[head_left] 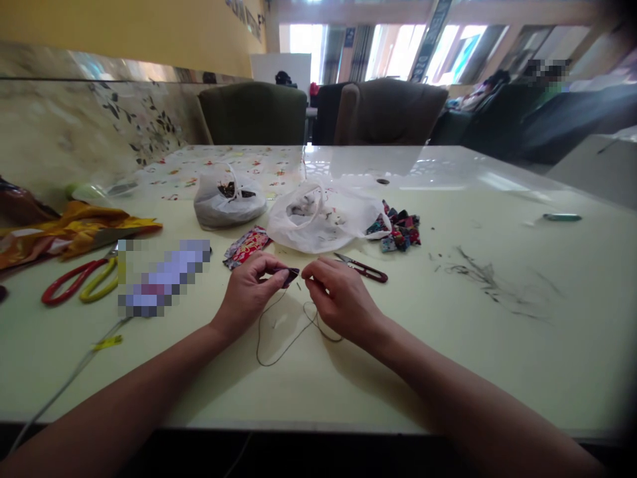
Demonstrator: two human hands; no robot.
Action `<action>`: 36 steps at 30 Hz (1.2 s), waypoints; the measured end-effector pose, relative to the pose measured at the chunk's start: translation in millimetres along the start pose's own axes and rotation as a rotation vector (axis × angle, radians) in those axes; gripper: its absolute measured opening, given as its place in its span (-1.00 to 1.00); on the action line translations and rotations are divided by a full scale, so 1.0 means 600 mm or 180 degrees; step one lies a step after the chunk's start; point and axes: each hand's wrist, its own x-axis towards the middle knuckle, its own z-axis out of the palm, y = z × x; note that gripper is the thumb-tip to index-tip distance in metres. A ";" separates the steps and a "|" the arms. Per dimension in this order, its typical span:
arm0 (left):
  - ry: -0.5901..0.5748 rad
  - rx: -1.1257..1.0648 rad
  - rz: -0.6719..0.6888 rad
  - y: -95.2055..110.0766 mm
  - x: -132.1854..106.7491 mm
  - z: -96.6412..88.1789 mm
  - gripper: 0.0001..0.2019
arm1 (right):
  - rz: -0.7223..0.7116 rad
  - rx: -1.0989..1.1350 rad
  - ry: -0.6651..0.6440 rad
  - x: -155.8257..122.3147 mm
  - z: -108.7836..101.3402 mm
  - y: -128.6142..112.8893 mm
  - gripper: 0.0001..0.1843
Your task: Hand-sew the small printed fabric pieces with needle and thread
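Note:
My left hand (251, 287) is closed in a pinch on a small dark fabric piece (291, 274) just above the pale table (448, 345). My right hand (338, 295) is closed beside it, fingertips pinched near the fabric, gripping a thin dark thread (279, 345) that loops down across the table toward me. A needle is too small to make out. Small red-handled thread snips (365, 269) lie just behind my right hand. A folded red patterned fabric piece (247, 247) lies behind my left hand.
Two white plastic bags (229, 202) (318, 219) sit behind the hands, with a pile of small patterned fabric pieces (398, 231) to their right. Red and yellow scissors (79, 279) and yellow cloth (74, 229) lie at the left. Armchairs (388, 109) stand beyond the table.

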 end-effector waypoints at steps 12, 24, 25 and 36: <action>-0.0084 0.0126 0.0032 0.003 -0.001 -0.002 -0.86 | -0.0019 -0.0010 0.0008 0.001 -0.001 0.000 -0.85; -0.0018 0.0359 0.0150 0.002 -0.004 -0.001 -0.87 | -0.0015 -0.0020 0.0095 -0.003 0.008 0.000 -0.85; -0.0034 0.0328 0.0119 0.002 -0.004 -0.001 -0.87 | -0.0021 -0.0016 0.0095 -0.003 0.008 0.000 -0.85; -0.0006 -0.0260 -0.0304 -0.002 0.001 -0.001 -0.86 | 0.0032 0.0041 0.0096 -0.001 0.000 -0.003 -0.85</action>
